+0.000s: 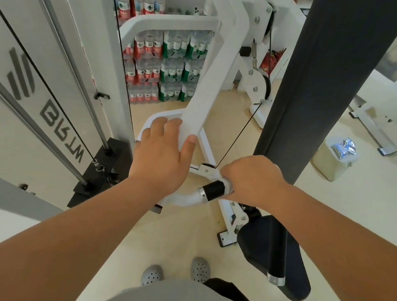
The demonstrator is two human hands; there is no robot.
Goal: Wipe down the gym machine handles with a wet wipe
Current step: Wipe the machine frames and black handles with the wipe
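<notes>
Right now the black handle grip [213, 190], ringed by a chrome collar at its left end, sticks out from under the person's right hand [254, 179], at the end of a curved white tube that bends down and left. A white wet wipe [227, 184] shows as a bunched edge between that hand and the grip, wrapped around the right part of the handle. The right hand is curled over the wipe and closed on the handle through it, knuckles up, wrist bent slightly downward, forearm reaching in from the lower right.

The left hand [161, 152] lies just beside it to the left, not touching the grip. It rests palm-down on the lower end of the white machine arm [210, 76], fingers spread and draped over the far edge, thumb hooked over the near right edge, so it is loosely clasped on the frame. Its forearm comes up from the lower left, nearly straight.

A thin black cable [237, 140] runs up from the fitting between the two hands. A dark upright pad [326, 78] stands right of the hands, and a second chrome-capped handle [277, 267] hangs lower right above the black seat. Stacked packs of bottled water [162, 66] sit behind the frame. Grey perforated clogs [177, 271] show on the pale floor below.
</notes>
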